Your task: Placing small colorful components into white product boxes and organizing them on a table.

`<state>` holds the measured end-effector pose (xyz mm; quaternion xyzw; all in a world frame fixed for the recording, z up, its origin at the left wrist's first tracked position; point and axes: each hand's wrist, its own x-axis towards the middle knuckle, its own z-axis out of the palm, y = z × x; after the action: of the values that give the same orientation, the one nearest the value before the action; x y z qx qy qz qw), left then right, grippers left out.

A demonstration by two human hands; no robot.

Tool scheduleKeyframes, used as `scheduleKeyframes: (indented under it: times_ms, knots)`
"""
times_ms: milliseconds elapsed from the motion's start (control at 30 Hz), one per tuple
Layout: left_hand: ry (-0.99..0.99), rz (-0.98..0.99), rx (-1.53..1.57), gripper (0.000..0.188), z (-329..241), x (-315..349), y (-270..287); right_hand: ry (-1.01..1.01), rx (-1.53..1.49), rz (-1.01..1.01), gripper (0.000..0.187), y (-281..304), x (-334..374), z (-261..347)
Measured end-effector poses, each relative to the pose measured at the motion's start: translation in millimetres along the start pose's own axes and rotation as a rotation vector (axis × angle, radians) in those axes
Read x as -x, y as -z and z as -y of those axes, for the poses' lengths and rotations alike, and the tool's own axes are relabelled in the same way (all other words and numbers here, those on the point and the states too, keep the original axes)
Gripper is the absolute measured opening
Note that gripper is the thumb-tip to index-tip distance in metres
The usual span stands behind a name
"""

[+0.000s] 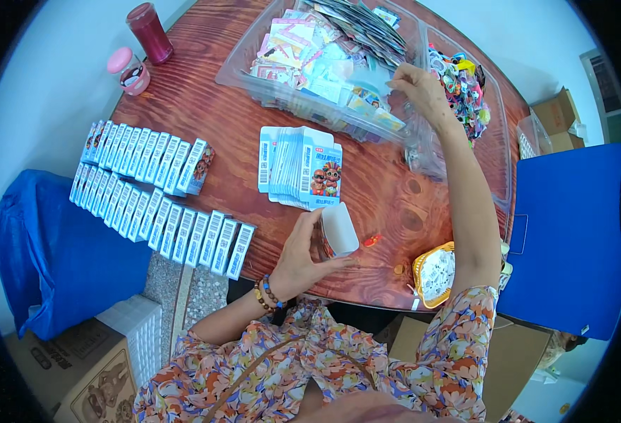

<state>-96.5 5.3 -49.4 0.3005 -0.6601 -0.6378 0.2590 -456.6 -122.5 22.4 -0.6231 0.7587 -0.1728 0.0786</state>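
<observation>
My left hand [300,255] is wrapped round a small open carton [341,231], its white inside facing up. Over the right end of a transparent plastic bin [264,88], my right hand [423,93] has its fingers pinched together. What they hold, if anything, is hard to make out. Inside the bin lie colourful cards [293,42] and a stack of dark cards or packets [367,32]. Just beyond the carton lies a fanned stack of flat blue-and-white cartons [300,168]. A small red piece [372,241] lies on the wooden table to the carton's right.
Two rows of filled-out small boxes [162,218] stand at the left. A second bin holds many colourful small trinkets [465,81]. A yellow basket [419,271] with white pieces sits near the right edge. A red tumbler [149,34] and a pink-lidded jar [130,74] stand far left.
</observation>
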Motion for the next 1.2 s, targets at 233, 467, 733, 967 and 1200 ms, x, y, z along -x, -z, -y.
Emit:
scheduleKeyframes:
  times_ms: [233, 467, 733, 967, 1200]
  knots:
    - [-0.219, -0.187, -0.324, 0.079, 0, -17, 1, 0.056, -0.547, -0.140, 0.013, 58, 65, 47]
    - [-0.283, -0.178, -0.494, 0.084, -2, -16, -15, -0.053, -0.516, -0.013, 0.002, 44, 203, 115]
    - [-0.415, -0.033, -0.653, 0.095, -7, -6, -28, -0.001, -0.346, 0.266, 0.005, 38, 228, 106]
    - [-0.333, -0.092, -0.662, 0.091, 0, -14, -26, 0.114, -0.380, 0.053, 0.019, 16, 228, 95]
    - [-0.381, -0.150, -0.490, 0.086, -1, -23, -20, 0.076, 0.111, 0.267, 0.032, -48, 245, 51]
